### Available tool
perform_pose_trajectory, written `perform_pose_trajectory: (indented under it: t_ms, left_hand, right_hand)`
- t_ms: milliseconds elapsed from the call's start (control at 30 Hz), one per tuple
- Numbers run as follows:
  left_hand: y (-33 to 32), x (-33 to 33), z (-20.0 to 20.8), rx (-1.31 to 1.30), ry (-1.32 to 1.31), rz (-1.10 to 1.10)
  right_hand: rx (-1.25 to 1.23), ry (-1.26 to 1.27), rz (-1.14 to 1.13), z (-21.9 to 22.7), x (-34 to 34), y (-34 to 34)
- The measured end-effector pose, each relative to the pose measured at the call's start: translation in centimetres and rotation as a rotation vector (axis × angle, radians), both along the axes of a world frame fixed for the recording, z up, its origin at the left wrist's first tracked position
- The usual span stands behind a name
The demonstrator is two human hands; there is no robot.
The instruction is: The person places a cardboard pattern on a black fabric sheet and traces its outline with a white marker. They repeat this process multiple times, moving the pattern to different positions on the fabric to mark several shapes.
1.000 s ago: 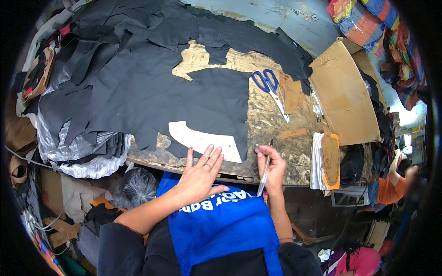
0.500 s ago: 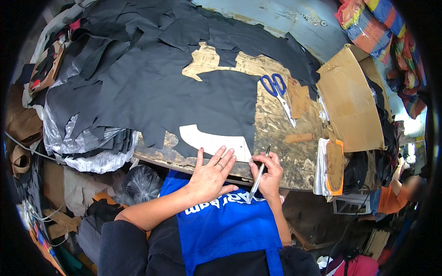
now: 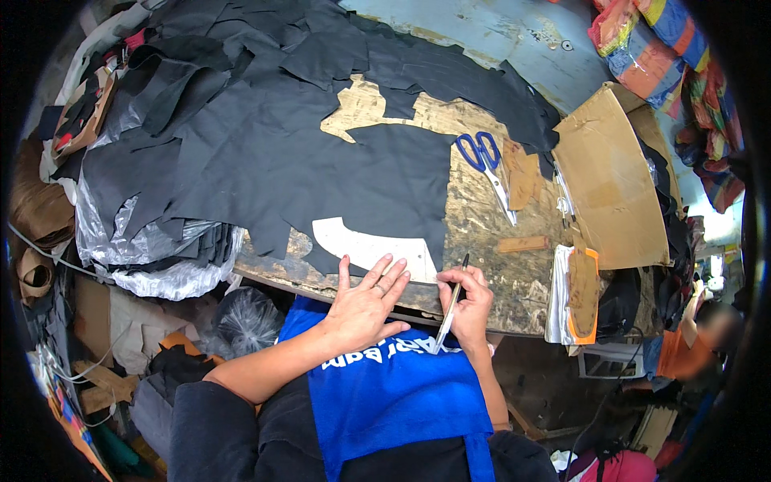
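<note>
A curved white pattern piece (image 3: 365, 244) lies on a large sheet of black leather (image 3: 321, 181) near the table's front edge. My left hand (image 3: 365, 301) is spread out, its fingertips resting on the lower edge of the pattern piece. Just right of that piece, my right hand (image 3: 468, 299) grips a slim silver pen (image 3: 451, 309) with a black end, which slants up past the fingers. The thumb and fingertips are close to the pattern's right corner. Whether the pen touches the leather cannot be made out.
Blue-handled scissors (image 3: 488, 167) lie on the worn wooden tabletop (image 3: 474, 233), near small brown pattern pieces (image 3: 522, 243). A cardboard box (image 3: 614, 185) stands at the right, beside a stack of papers (image 3: 560, 293). Black leather scraps (image 3: 265, 40) cover the far side. Another person (image 3: 691, 341) is at far right.
Both hands keep almost the same place. The right hand and pen have shifted very slightly; the pattern piece stays under the left fingertips.
</note>
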State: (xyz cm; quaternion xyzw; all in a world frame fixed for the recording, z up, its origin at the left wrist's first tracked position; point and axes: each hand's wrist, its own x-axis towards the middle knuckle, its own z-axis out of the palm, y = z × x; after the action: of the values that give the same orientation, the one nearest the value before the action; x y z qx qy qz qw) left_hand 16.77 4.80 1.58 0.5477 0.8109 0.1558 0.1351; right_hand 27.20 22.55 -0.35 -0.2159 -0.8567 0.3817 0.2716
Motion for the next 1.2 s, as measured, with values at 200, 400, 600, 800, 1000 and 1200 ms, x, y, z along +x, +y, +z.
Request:
perform_pose_trajectory:
  t_ms: [200, 400, 600, 800, 1000, 1200]
  left_hand:
    - [-0.1, 0.0, -0.2, -0.011, 0.008, -0.015]
    - [-0.1, 0.0, -0.4, -0.027, 0.046, -0.041]
    - [-0.3, 0.0, -0.2, -0.082, -0.018, -0.065]
    - [-0.6, -0.1, -0.6, 0.011, 0.021, -0.080]
    - [-0.5, -0.1, -0.7, 0.008, 0.031, -0.092]
    - [-0.6, -0.1, -0.5, 0.000, 0.025, -0.095]
  right_hand:
    - [-0.340, 0.057, -0.005, 0.7, -0.4, 0.5]
    - [-0.674, 0.214, 0.128, 3.5, -3.4, 0.3]
    - [-0.402, -0.109, 0.543, 4.5, -8.6, -3.7]
    - [-0.067, -0.247, 0.762, 5.2, -11.4, -4.2]
    - [-0.030, -0.195, 0.823, 4.4, -13.9, -5.5]
    - [-0.062, -0.029, 0.689, 3.4, -16.4, -7.5]
